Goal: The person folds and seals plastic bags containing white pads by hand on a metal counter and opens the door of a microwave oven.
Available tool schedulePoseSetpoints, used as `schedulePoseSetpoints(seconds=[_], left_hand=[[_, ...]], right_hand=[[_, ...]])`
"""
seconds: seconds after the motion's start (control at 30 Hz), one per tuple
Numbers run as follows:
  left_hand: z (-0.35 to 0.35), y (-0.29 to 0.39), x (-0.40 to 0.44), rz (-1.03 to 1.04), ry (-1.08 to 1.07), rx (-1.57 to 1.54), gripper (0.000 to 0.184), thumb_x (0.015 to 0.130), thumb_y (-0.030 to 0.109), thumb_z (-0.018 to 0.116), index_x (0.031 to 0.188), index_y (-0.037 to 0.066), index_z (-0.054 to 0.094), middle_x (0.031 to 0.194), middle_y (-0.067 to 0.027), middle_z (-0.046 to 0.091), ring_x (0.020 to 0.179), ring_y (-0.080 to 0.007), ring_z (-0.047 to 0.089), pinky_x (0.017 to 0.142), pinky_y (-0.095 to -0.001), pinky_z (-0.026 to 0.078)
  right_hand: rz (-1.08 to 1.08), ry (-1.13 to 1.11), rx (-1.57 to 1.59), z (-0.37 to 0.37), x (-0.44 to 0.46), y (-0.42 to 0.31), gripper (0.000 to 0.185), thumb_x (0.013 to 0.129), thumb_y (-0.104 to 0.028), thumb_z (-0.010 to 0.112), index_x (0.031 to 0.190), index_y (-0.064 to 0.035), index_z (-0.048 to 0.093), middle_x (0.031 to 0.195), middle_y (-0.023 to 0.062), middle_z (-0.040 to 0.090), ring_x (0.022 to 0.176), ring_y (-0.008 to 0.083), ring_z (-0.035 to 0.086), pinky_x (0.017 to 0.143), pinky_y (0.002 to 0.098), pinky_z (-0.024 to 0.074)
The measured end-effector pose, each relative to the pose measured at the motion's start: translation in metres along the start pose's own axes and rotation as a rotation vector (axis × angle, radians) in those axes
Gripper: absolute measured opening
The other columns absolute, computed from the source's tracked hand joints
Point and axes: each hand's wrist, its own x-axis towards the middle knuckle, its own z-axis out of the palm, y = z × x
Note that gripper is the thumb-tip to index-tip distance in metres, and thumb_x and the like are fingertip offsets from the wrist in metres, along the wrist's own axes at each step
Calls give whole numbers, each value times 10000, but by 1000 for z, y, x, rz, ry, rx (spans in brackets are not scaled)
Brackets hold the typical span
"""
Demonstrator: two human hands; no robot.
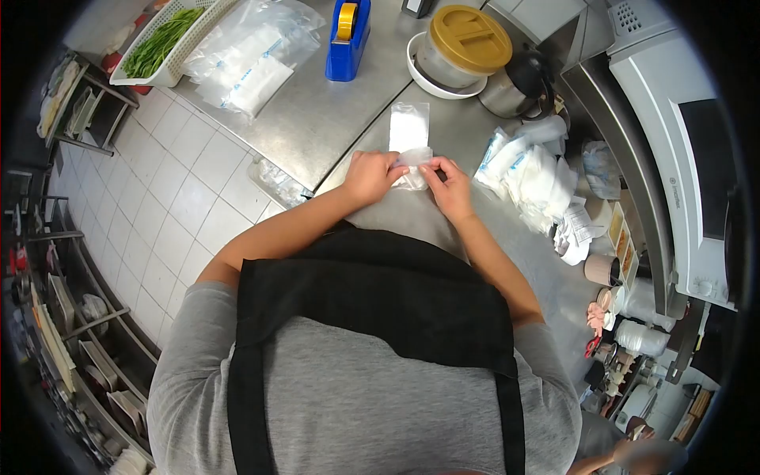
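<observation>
Seen from above, a person in a black apron (372,297) leans over a steel counter (317,131), both bare hands meeting at a small clear plastic bag (409,131). The bag lies near the counter's front edge, its far part flat on the metal, its near part gathered between the hands. The left hand (369,177) pinches it, thumb and fingertips closed together; the right hand (448,188) pinches close beside, its fingers curled and nearly shut on the film. Beyond stand a blue tape dispenser (346,47) and a tub with a yellow lid (470,38); a heap of plastic packets (534,170) sits to the right. The thin film looks slippery: uneven pulling could crease or tear it, and a loose pinch could let it slip. Whether the bag holds anything is unclear.
</observation>
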Motion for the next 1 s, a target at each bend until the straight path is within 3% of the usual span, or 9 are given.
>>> schedulePoseSetpoints(seconds=[0.07,0.17,0.27,0.43,0.53,0.63,0.73,0.87,1.0], left_hand=[[-10,4,8,-85,-94,-78,260,807,311,696,889,71,639,752,-107,668,750,-282,647,712,-418,462],[-7,-6,17,-114,51,-158,304,774,327,726,897,64,635,768,-111,684,708,-281,658,659,-414,478],[-13,-6,23,-177,-5,-82,334,741,309,754,965,89,637,756,-73,675,785,-272,653,737,-416,477],[-8,-6,25,-112,120,86,530,690,252,792,1158,155,563,977,-83,629,1008,-306,577,850,-438,443],[-3,-11,24,-62,183,45,684,670,201,804,1272,174,482,1104,-130,574,1055,-334,543,872,-450,442],[-9,-14,22,-46,186,-221,822,661,124,810,1368,173,393,1198,-164,514,1083,-335,529,910,-454,446],[-17,-17,23,53,125,-603,911,667,38,797,1427,172,312,1321,-177,420,1152,-312,499,960,-442,444],[-33,-15,20,28,6,-999,950,707,-36,750,1466,195,228,1473,-183,252,1189,-263,503,959,-388,468],[-57,-5,13,-124,-39,-1230,938,741,-99,672,1481,211,188,1339,-188,443,1060,-225,600,874,-330,507]], right_hand=[[57,44,5,5,1,-1,189,786,-202,737,868,-50,658,825,92,648,764,236,612,709,337,478],[66,103,-53,10,1,-3,188,780,-215,738,843,-57,657,813,95,637,797,252,596,730,357,472],[-20,168,-204,13,2,-5,197,760,-231,746,827,-65,661,870,112,626,883,285,575,784,376,461],[37,203,-371,14,16,-15,267,704,-251,776,864,-65,672,998,132,593,1000,331,525,864,399,436],[105,-14,-423,10,35,-10,340,679,-245,793,928,-52,665,915,121,623,864,293,577,802,371,469],[429,-85,110,15,50,2,305,703,-184,792,929,-37,650,818,82,648,679,201,586,681,309,481],[573,-89,605,13,44,-10,231,747,-138,780,891,-28,637,764,39,659,591,116,565,589,242,447],[600,-92,789,12,36,-33,178,787,-79,746,898,-33,615,807,32,657,679,99,599,613,228,451],[524,-100,783,10,28,-48,193,809,-60,722,956,-41,598,860,49,657,754,115,624,682,248,496]])
